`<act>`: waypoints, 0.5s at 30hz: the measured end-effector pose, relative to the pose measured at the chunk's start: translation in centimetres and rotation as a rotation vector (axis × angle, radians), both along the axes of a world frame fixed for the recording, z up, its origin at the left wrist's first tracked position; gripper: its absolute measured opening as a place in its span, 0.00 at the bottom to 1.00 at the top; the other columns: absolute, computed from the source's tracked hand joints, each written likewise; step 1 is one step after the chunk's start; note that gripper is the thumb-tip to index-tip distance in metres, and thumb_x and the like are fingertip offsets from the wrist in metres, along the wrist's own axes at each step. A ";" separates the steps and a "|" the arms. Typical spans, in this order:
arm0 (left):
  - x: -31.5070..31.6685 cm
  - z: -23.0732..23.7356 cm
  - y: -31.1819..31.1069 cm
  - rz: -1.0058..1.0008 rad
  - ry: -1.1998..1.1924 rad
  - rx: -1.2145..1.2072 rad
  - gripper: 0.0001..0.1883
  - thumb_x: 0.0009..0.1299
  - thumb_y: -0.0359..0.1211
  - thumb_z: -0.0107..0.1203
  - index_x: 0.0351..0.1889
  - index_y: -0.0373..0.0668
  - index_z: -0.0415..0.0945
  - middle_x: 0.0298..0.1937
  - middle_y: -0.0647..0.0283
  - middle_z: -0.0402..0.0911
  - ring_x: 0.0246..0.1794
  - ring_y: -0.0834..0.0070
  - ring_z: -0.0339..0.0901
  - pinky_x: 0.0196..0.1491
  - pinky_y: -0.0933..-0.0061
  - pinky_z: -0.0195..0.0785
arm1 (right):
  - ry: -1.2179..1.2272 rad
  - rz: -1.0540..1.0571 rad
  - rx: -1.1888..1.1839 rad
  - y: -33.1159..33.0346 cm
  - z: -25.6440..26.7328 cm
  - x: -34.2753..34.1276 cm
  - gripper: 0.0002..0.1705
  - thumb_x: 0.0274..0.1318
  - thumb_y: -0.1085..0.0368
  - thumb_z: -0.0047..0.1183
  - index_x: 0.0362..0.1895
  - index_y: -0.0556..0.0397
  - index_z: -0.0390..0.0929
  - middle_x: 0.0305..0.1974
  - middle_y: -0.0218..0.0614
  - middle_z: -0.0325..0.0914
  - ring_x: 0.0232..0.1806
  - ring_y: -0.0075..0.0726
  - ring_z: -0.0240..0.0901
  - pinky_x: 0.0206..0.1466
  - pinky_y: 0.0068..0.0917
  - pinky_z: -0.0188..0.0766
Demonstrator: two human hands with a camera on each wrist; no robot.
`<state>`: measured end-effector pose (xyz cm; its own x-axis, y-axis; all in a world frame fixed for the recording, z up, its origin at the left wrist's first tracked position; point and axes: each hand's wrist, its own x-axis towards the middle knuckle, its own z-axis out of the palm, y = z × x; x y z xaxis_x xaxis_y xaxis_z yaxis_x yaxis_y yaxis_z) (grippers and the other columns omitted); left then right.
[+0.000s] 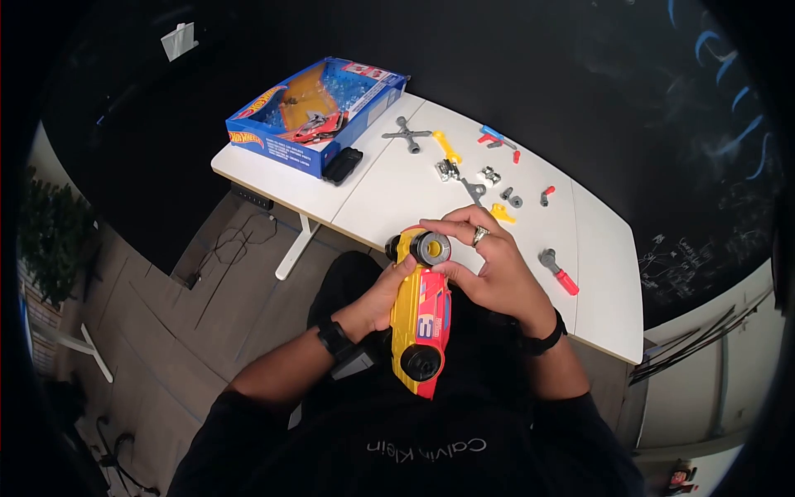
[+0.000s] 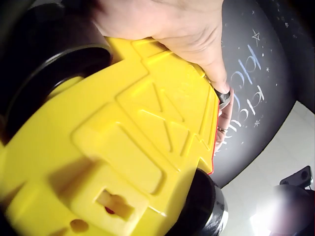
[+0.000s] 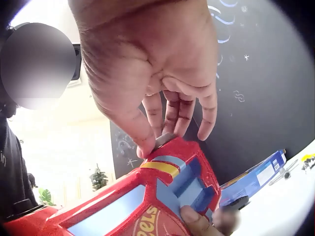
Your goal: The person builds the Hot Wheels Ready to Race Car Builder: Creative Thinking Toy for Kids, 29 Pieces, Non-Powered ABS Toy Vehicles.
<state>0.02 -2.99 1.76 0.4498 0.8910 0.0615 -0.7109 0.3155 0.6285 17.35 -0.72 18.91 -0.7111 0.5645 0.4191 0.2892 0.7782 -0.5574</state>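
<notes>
A red toy race car (image 1: 432,306) with a yellow underside (image 2: 133,123) and black wheels is held over the person's lap. My left hand (image 1: 377,302) grips it by the side near its upper end, with the palm against the yellow underside. My right hand (image 1: 501,269) pinches a grey ring-shaped wheel part (image 1: 434,248) at the upper wheel, with the thumb on one side and fingers on the other. In the right wrist view, the edge of that grey part (image 3: 164,140) shows beyond the red body. Another black wheel (image 1: 421,363) sits at the car's lower end.
A blue toy box (image 1: 286,153) stands at the table's left end, with a black tray-like piece (image 1: 342,166) beside it. On the white table (image 1: 600,257) lie a grey cross-shaped piece (image 1: 407,134), a yellow wrench-like piece (image 1: 447,147), a red-handled tool (image 1: 565,280) and several small parts.
</notes>
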 end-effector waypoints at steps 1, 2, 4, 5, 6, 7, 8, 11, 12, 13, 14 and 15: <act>0.1 0.3 -0.1 0.010 -0.009 -0.007 0.40 0.72 0.65 0.53 0.71 0.48 0.65 0.55 0.61 0.81 0.54 0.72 0.83 0.59 0.63 0.80 | 0.009 -0.005 0.012 -0.1 0.1 -0.1 0.25 0.54 0.72 0.64 0.59 0.50 0.84 0.46 0.40 0.77 0.52 0.47 0.77 0.60 0.35 0.73; 0.2 0.5 -0.1 0.013 -0.013 -0.004 0.40 0.72 0.65 0.53 0.71 0.48 0.65 0.55 0.61 0.81 0.54 0.72 0.83 0.59 0.63 0.80 | 0.005 -0.001 0.015 0.1 0.0 -0.1 0.25 0.54 0.72 0.64 0.59 0.50 0.84 0.46 0.40 0.77 0.52 0.47 0.77 0.60 0.35 0.73; 0.3 0.9 -0.2 0.083 0.016 -0.007 0.38 0.73 0.63 0.55 0.71 0.48 0.63 0.54 0.61 0.81 0.53 0.73 0.83 0.57 0.64 0.81 | -0.038 -0.024 0.038 0.5 -0.2 0.1 0.23 0.51 0.72 0.67 0.55 0.52 0.85 0.43 0.40 0.77 0.50 0.47 0.76 0.57 0.35 0.73; 0.3 0.9 -0.3 0.086 0.013 -0.010 0.38 0.73 0.63 0.55 0.71 0.48 0.63 0.54 0.61 0.81 0.53 0.73 0.83 0.57 0.64 0.81 | -0.041 -0.021 0.035 0.5 -0.1 0.0 0.23 0.51 0.72 0.67 0.55 0.52 0.85 0.43 0.40 0.77 0.50 0.47 0.76 0.57 0.35 0.73; 0.2 0.7 -0.3 0.077 0.008 -0.017 0.35 0.75 0.57 0.56 0.72 0.47 0.63 0.55 0.61 0.81 0.52 0.73 0.84 0.56 0.65 0.81 | -0.068 -0.075 0.036 0.4 0.2 -0.2 0.21 0.48 0.71 0.70 0.50 0.53 0.85 0.41 0.40 0.77 0.48 0.47 0.76 0.54 0.36 0.73; 0.1 0.6 -0.3 0.066 0.003 -0.022 0.31 0.78 0.52 0.57 0.72 0.46 0.63 0.55 0.61 0.82 0.52 0.73 0.84 0.54 0.66 0.82 | -0.095 -0.130 0.039 0.3 0.5 -0.4 0.19 0.45 0.70 0.72 0.45 0.55 0.85 0.38 0.40 0.77 0.47 0.47 0.76 0.52 0.37 0.73; 0.0 0.6 -0.3 0.067 0.002 -0.024 0.31 0.78 0.52 0.57 0.72 0.46 0.63 0.55 0.61 0.82 0.52 0.73 0.84 0.54 0.66 0.82 | -0.095 -0.129 0.037 0.3 0.9 -0.6 0.19 0.45 0.70 0.72 0.45 0.55 0.85 0.38 0.40 0.77 0.47 0.47 0.76 0.52 0.37 0.73; 0.0 0.5 -0.3 0.066 0.035 -0.038 0.32 0.78 0.52 0.57 0.71 0.45 0.62 0.55 0.60 0.82 0.51 0.72 0.84 0.54 0.65 0.82 | -0.153 -0.202 -0.009 0.3 1.5 -1.3 0.20 0.39 0.66 0.77 0.37 0.56 0.82 0.35 0.41 0.76 0.43 0.47 0.77 0.48 0.40 0.73; 0.0 0.5 -0.3 0.080 0.029 -0.033 0.32 0.78 0.52 0.57 0.71 0.44 0.62 0.55 0.59 0.82 0.51 0.72 0.85 0.54 0.65 0.82 | -0.157 -0.233 0.011 0.3 1.5 -1.5 0.21 0.38 0.63 0.78 0.36 0.56 0.81 0.34 0.41 0.76 0.42 0.47 0.77 0.46 0.41 0.73; 0.0 0.5 -0.3 0.093 0.024 -0.027 0.32 0.77 0.52 0.57 0.71 0.43 0.62 0.55 0.59 0.81 0.50 0.71 0.85 0.53 0.65 0.83 | -0.160 -0.266 0.030 0.2 1.4 -1.6 0.23 0.37 0.61 0.79 0.34 0.57 0.79 0.33 0.41 0.76 0.40 0.47 0.76 0.44 0.41 0.73; -0.1 0.6 -0.4 0.089 0.027 -0.028 0.32 0.77 0.52 0.57 0.71 0.43 0.62 0.55 0.59 0.81 0.50 0.71 0.85 0.53 0.65 0.83 | -0.157 -0.269 0.028 0.1 1.0 -1.7 0.23 0.37 0.61 0.79 0.34 0.57 0.79 0.33 0.41 0.76 0.40 0.47 0.76 0.44 0.41 0.73; -0.3 0.8 -0.4 0.101 0.048 -0.009 0.34 0.75 0.55 0.59 0.69 0.43 0.64 0.54 0.60 0.82 0.51 0.72 0.85 0.54 0.66 0.82 | -0.094 -0.271 0.097 0.0 0.4 -1.8 0.26 0.36 0.58 0.80 0.33 0.56 0.77 0.32 0.38 0.73 0.38 0.44 0.75 0.42 0.38 0.71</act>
<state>-0.25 -3.43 2.58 0.3600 0.9323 0.0341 -0.7084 0.2494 0.6602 15.51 -0.73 19.29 -0.5779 0.6996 0.4202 0.5406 0.7139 -0.4450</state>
